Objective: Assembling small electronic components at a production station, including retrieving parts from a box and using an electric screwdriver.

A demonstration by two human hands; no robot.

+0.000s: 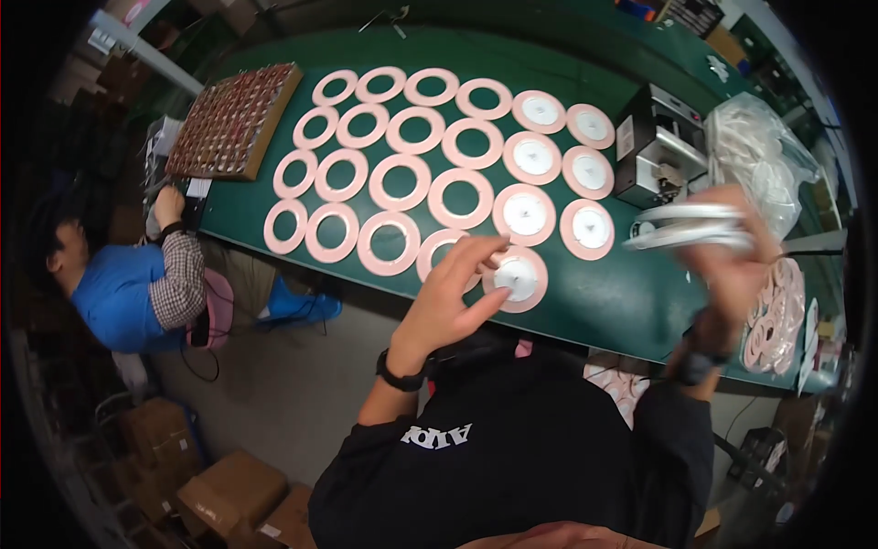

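Pink rings (400,183) lie in rows across the green table (640,302). The two right-hand columns and the near-right ring have white round discs (525,213) in their centres. My left hand (444,297) is open, thumb and fingers apart, at the near-right ring with its white disc (518,279); whether it touches it I cannot tell. The hand partly covers the pink ring (434,259) beside it. On the right, my right hand (732,242), smeared by motion, grips a small stack of white discs (690,226) above the table.
A black and silver machine (660,146) stands at the right back beside clear plastic bags (759,156). Bagged pink rings (773,320) lie at the right edge. At the far left are a compartmented box (233,123) and a seated person in blue (133,288). Cardboard boxes (233,494) stand below.
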